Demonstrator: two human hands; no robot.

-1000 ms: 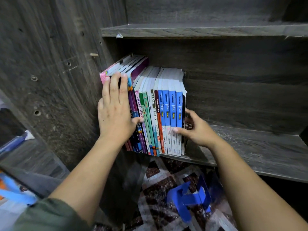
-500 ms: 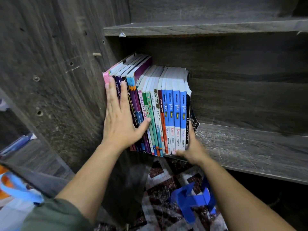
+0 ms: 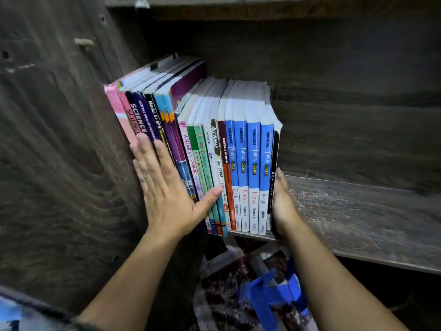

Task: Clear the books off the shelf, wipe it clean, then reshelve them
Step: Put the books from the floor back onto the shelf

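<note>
While both hands bracket the row of books (image 3: 214, 163), the job reads as the first step, clearing, though a final squaring-up after reshelving would look much the same; no cloth shows, and I cannot tell whether the board has been wiped. The row stands upright on the shelf (image 3: 358, 211), its left end leaning against the side panel (image 3: 71, 139); right of the row the board lies bare.

The left hand (image 3: 167, 194) is spread wide and flat on the spines at the row's left end, fingers straight, thumb stretched across to the green and white spines; it holds nothing, only presses. The right hand (image 3: 282, 204) lies against the outer cover of the thin black book (image 3: 274, 168) at the row's right end; its fingers run back out of sight, so whether they hook round the row I cannot tell.

Next, I judge, comes a firm squeeze from both ends before lifting; the middle books could sag or drop out. Below the row, a blue object (image 3: 272, 299) lies on a patterned floor (image 3: 222, 283).
</note>
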